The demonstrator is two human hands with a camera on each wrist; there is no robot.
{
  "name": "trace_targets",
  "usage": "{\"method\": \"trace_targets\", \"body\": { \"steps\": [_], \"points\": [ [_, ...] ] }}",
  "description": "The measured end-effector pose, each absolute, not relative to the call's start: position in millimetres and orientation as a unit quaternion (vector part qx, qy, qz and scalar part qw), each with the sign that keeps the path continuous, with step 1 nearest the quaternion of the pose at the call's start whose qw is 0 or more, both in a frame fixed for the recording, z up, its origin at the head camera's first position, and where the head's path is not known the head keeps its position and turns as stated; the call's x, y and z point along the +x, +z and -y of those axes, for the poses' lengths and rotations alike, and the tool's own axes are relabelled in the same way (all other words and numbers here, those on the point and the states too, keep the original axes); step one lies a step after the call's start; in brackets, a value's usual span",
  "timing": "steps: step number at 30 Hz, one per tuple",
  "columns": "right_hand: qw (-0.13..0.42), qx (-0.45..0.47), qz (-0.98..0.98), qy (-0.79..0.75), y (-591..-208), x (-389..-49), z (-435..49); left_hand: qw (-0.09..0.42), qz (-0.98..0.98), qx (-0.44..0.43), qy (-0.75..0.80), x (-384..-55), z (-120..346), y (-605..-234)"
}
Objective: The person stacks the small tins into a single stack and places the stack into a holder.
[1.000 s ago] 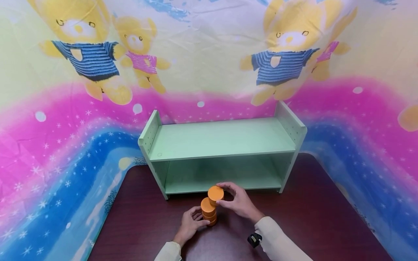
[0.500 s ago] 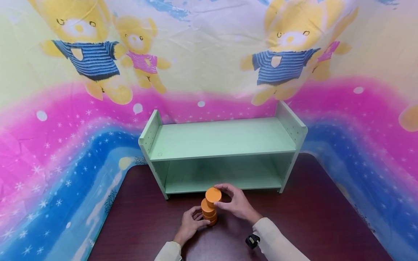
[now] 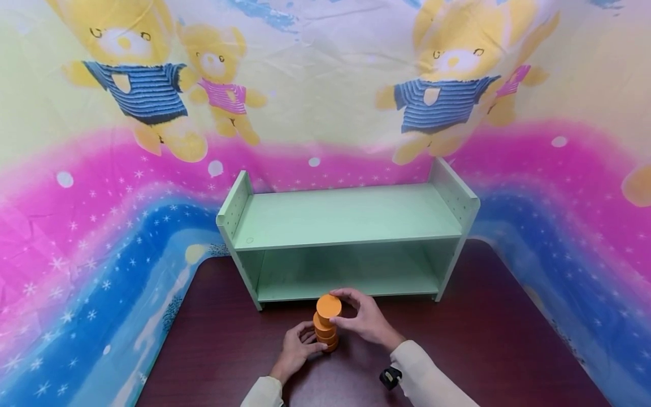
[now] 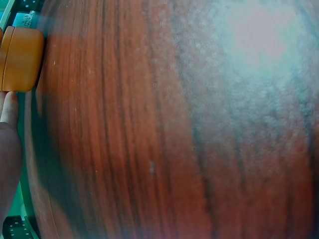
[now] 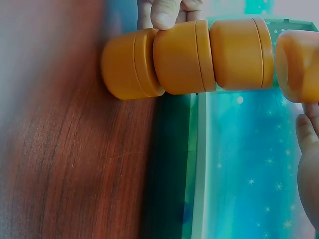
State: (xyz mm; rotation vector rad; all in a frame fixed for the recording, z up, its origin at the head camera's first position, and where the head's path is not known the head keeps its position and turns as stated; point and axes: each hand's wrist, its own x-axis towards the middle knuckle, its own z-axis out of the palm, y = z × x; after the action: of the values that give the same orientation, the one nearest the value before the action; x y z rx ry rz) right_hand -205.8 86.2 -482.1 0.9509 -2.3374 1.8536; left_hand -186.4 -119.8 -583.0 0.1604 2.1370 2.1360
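Three orange round jars with lids stand as a slightly uneven stack (image 3: pixel 324 328) on the dark table. My left hand (image 3: pixel 296 349) grips the stack low down, thumb in front and fingers on the left. In the right wrist view its thumb lies at the join of the bottom jar (image 5: pixel 119 65) and the middle jar (image 5: pixel 175 57). Another orange jar (image 3: pixel 328 306) is pinched by my right hand (image 3: pixel 367 320) between thumb and fingers. It hangs a little above the top jar (image 5: pixel 237 54), a narrow gap between them. The left wrist view shows one jar (image 4: pixel 22 59) at its left edge.
A pale green two-tier shelf (image 3: pixel 346 217) stands on the table just behind the hands. Behind it hangs a backdrop cloth (image 3: pixel 315 85) printed with bears. The dark wooden table (image 3: pixel 488 339) reaches out to both sides.
My right hand has moved left and slightly down with its jar, bringing it more nearly over the stack. The left hand and the stack have stayed in place.
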Motion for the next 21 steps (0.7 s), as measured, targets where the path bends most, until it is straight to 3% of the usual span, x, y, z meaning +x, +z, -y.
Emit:
{"method": "trace_targets", "body": {
  "steps": [21],
  "points": [
    [-0.013, 0.303, 0.746, 0.594, -481.7, -204.5, -80.7, 0.059, -0.700, 0.057, 0.709, -190.8, 121.7, -595.6]
  ]
}}
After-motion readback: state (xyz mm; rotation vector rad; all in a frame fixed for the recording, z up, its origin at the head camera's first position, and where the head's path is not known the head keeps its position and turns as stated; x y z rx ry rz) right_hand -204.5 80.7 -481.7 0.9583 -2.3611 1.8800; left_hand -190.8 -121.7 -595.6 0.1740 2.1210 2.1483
